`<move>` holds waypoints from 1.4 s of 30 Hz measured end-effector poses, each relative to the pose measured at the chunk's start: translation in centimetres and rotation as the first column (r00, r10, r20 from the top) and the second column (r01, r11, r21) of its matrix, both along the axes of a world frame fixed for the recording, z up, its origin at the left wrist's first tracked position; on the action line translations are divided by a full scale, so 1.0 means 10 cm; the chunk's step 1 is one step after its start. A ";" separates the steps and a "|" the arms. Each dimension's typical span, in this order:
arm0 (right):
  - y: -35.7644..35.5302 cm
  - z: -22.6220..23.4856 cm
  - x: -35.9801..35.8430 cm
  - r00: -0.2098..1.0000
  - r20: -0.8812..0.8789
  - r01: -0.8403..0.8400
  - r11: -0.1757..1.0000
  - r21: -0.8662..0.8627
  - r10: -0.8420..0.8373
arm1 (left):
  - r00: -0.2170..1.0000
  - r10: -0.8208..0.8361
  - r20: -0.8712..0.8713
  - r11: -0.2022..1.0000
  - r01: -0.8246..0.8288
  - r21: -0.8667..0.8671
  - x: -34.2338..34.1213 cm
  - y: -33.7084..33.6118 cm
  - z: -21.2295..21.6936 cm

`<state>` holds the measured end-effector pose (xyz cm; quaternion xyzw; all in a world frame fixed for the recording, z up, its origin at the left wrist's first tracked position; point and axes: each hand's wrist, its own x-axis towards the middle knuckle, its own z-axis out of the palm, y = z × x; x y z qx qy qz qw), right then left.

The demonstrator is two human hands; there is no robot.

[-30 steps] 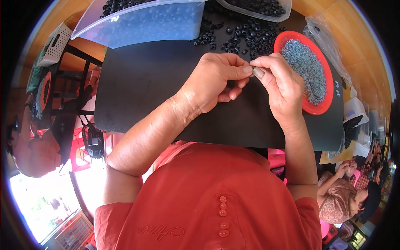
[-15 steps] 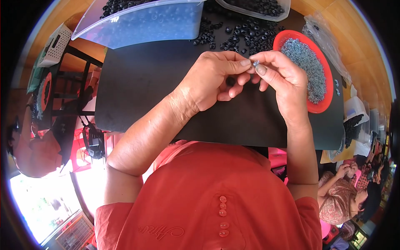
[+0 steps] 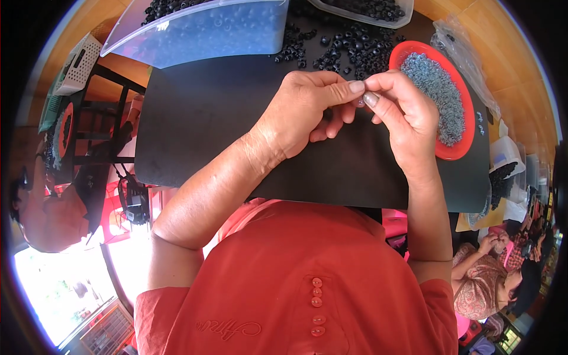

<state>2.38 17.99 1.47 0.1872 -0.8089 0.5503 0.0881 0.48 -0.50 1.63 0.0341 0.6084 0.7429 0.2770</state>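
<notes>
Above the black table [image 3: 225,118], my two hands meet with their fingertips together. My left hand [image 3: 310,106] is closed, thumb pressed to the forefinger, its other fingers curled under. What it pinches is hidden. My right hand [image 3: 405,109] is closed in a pinch too, thumb and forefinger touching the left fingertips. The small metal spring seen there a moment earlier is now covered by the fingers. Right beside that hand stands a red oval bowl [image 3: 471,127] heaped with small silvery coil springs [image 3: 435,94]. Loose small black plastic parts [image 3: 355,52] lie beyond the hands.
At the far left stands a clear plastic bin [image 3: 225,35] of black parts; another clear tub [image 3: 408,15] is at the far right. Clear plastic bags [image 3: 461,53] lie behind the bowl. A few springs [image 3: 480,121] lie at the right edge. Other people sit on both sides.
The spring between the fingertips has gone out of sight, and so has the black part under my left fingers. Both hands shifted only slightly; the fingertips have closed together.
</notes>
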 end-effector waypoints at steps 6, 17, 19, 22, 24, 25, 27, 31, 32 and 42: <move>-0.04 -0.03 0.01 0.997 -0.070 0.015 0.997 -0.081 -0.021 | 0.999 -0.008 0.037 0.999 0.006 0.035 -0.01 0.00 -0.01; -0.03 0.00 0.03 0.993 -0.115 0.005 0.998 -0.060 -0.012 | 1.000 -0.005 -0.010 1.000 0.006 0.006 0.00 -0.01 0.00; -0.04 0.02 0.03 0.991 -0.132 -0.010 0.999 -0.052 0.003 | 1.000 0.000 0.019 1.000 0.000 0.023 0.00 0.00 0.01; -0.04 0.02 0.04 0.993 -0.121 0.000 0.997 -0.074 -0.009 | 0.999 -0.025 0.035 0.999 0.024 0.032 0.00 -0.01 0.02; -0.01 -0.02 0.04 0.993 -0.115 -0.022 0.991 -0.132 0.006 | 0.998 -0.035 0.052 0.998 0.031 0.063 0.00 0.00 0.01; 0.00 -0.03 0.04 0.994 -0.109 -0.044 0.980 -0.192 0.023 | 0.997 -0.043 0.069 0.995 0.037 0.094 0.01 0.01 0.01; 0.00 -0.01 0.06 0.994 -0.102 -0.061 0.980 -0.189 0.042 | 0.997 -0.050 0.064 0.994 0.043 0.096 0.01 0.00 0.02; 0.01 -0.01 0.05 0.990 -0.128 -0.084 0.981 -0.173 0.062 | 0.997 -0.052 0.058 0.992 0.045 0.115 0.00 -0.01 0.00; 0.01 -0.01 0.05 0.990 -0.130 -0.084 0.981 -0.173 0.062 | 0.997 -0.052 0.057 0.992 0.045 0.115 0.00 -0.01 0.01; -0.01 -0.07 -0.06 0.975 -0.222 0.033 0.996 0.084 -0.013 | 0.989 0.048 0.137 0.982 -0.073 0.176 -0.03 -0.03 -0.04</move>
